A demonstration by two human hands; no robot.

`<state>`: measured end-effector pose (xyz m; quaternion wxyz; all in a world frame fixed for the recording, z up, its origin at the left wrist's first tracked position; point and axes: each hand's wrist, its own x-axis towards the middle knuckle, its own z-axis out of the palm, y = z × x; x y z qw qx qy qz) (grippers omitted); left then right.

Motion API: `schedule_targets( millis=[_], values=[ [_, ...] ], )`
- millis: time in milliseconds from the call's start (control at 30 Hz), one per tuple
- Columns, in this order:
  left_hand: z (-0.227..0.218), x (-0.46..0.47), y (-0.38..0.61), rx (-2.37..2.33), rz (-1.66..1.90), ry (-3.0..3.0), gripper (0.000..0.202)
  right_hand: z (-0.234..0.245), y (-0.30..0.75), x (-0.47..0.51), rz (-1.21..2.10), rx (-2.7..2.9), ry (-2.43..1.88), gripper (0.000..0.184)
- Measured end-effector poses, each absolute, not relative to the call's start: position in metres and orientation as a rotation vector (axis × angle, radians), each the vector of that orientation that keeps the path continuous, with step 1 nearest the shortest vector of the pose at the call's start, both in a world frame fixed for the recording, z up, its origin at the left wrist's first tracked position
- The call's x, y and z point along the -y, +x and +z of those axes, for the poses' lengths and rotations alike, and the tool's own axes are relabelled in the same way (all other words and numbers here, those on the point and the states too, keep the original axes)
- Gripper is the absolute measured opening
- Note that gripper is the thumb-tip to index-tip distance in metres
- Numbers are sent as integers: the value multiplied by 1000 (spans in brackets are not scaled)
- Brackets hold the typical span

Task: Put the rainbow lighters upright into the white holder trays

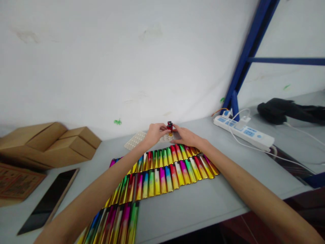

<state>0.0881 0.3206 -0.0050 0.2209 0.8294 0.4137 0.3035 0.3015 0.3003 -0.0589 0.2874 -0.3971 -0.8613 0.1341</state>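
- Head camera view, clock directions taken from the hands with 12 toward the wall: a person's two bare hands meet near the back of a smooth grey table (177,213).
- Between their fingertips stand small red lighter-shaped pieces with black tops (170,127), long axis upright. They lie at about 3 o'clock from the left fingertips and 9 o'clock from the right; both hands seem equally near.
- Left hand (152,134): thumb and forefinger are drawn in against the red pieces' left side; whether they pinch one, I cannot tell.
- Right hand (189,136): thumb and forefinger are spread, the forefinger beside the black tops, the thumb lower.
- Beneath the fingers is a pale pocketed surface (166,138); at 9 o'clock lies a flat cream tray with rows of round pockets (135,141). The left hand hides whether they join.
- From 5 to 8 o'clock, slim shiny multicoloured pieces fading to gold (156,181) lie side by side in rows.
- White plastered wall (152,67) rises close behind at 12 o'clock. Bare table opens at 3 o'clock, as far as a long white power strip (248,134), and beyond the rows at 5 o'clock, down to the front edge.
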Motion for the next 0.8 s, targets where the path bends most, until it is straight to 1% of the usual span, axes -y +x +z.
schedule_targets(
  millis=[133,233,300,467,567,700,800],
  values=[
    [4,-303,80,-1213,822,2252,32,-57,300,-298,363,2281,-1097,88],
    [13,-271,61,-1288,842,2184,28,-54,298,-296,354,2291,-1156,87],
    [19,-242,41,-1312,770,2239,24,-52,296,-295,351,2302,-1174,85],
    [28,-157,-18,-1541,663,2408,29,-48,295,-294,336,2327,-1197,75],
    [23,-113,-44,-1593,625,2470,32,-48,295,-295,327,2345,-1174,71],
    [5,-68,-62,-1596,693,2644,32,-48,296,-295,330,2368,-1141,72],
    [-8,-45,-63,-1593,682,2736,37,-49,297,-295,316,2367,-1120,72]
  ],
)
